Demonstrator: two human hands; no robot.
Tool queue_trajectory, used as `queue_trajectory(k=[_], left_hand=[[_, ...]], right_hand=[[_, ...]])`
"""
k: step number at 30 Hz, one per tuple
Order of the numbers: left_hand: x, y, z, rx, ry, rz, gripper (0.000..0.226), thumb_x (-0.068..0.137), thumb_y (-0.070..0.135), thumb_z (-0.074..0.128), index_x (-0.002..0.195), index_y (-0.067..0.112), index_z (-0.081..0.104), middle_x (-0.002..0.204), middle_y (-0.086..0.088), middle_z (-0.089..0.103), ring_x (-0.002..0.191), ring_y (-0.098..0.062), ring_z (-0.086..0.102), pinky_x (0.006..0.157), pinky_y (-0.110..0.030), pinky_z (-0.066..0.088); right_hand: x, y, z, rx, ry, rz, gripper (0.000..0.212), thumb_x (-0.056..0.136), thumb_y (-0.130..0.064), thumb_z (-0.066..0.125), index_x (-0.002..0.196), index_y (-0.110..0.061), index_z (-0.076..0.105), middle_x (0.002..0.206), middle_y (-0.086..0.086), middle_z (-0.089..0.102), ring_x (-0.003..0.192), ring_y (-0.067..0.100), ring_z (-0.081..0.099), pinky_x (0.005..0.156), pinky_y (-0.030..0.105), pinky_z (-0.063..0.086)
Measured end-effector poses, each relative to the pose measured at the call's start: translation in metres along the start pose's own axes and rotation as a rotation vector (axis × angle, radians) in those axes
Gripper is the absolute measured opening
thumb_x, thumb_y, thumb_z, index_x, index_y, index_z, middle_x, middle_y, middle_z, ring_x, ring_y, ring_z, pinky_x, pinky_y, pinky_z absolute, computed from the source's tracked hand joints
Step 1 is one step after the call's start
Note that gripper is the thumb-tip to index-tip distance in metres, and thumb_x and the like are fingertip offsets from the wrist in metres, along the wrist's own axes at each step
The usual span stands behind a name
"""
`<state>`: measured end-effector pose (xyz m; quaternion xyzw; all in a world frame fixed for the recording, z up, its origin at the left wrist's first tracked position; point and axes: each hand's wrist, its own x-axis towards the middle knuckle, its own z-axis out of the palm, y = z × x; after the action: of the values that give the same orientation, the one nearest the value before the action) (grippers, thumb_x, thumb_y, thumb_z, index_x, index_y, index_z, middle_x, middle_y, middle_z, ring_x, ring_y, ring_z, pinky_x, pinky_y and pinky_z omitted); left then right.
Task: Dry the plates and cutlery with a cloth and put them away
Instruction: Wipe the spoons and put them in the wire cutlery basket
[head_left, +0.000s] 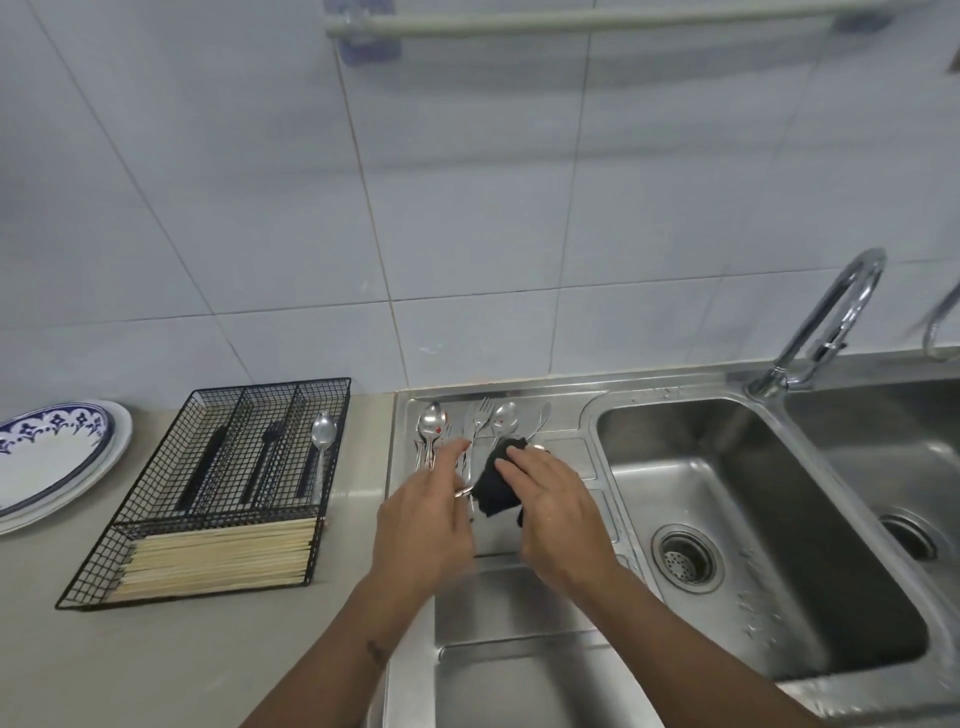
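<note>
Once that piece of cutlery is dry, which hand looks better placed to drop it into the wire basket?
Probably the left hand: it already pinches the utensil's handle and is nearer the wire cutlery basket. The right hand grips the black cloth, on the sink side.

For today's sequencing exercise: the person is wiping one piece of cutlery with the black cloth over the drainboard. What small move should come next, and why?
Probably carry the wiped piece of cutlery, pinched in the left hand, across to the wire cutlery tray. The right hand holds the black cloth against it, and one spoon already lies there.
</note>
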<state>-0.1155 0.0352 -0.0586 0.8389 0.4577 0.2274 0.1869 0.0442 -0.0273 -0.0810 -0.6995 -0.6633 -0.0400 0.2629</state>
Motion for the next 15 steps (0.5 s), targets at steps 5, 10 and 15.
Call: queue_trajectory(k=[5,10,15], left_hand=[[-0.029,0.014,-0.012,-0.014,-0.018,0.009,0.066,0.094,0.019,0.053,0.148,0.041,0.022,0.104,0.016,0.059,0.096,-0.01,0.057,0.085,-0.031,0.049],[-0.037,0.025,-0.016,-0.023,0.043,0.061,0.069,0.092,0.018,0.053,0.147,0.042,0.019,0.103,0.018,0.059,0.094,-0.01,0.057,0.083,-0.033,0.049],[-0.049,0.034,-0.02,-0.046,0.021,0.034,0.07,0.093,0.016,0.051,0.151,0.04,0.018,0.107,0.015,0.057,0.097,-0.013,0.057,0.084,-0.03,0.045]], right_hand=[[-0.017,-0.005,-0.028,-0.095,0.001,0.098,0.069,0.054,0.001,0.08,0.121,-0.009,0.064,0.125,0.007,0.064,0.124,0.031,0.053,0.104,0.047,0.043],[-0.03,-0.008,-0.041,-0.113,0.012,-0.016,0.072,0.051,0.004,0.078,0.12,-0.008,0.065,0.125,0.008,0.064,0.12,0.032,0.056,0.1,0.049,0.047],[-0.036,0.013,-0.061,-0.094,0.133,0.185,0.072,0.049,0.012,0.074,0.117,-0.009,0.067,0.121,0.007,0.066,0.117,0.032,0.058,0.105,0.04,0.037]])
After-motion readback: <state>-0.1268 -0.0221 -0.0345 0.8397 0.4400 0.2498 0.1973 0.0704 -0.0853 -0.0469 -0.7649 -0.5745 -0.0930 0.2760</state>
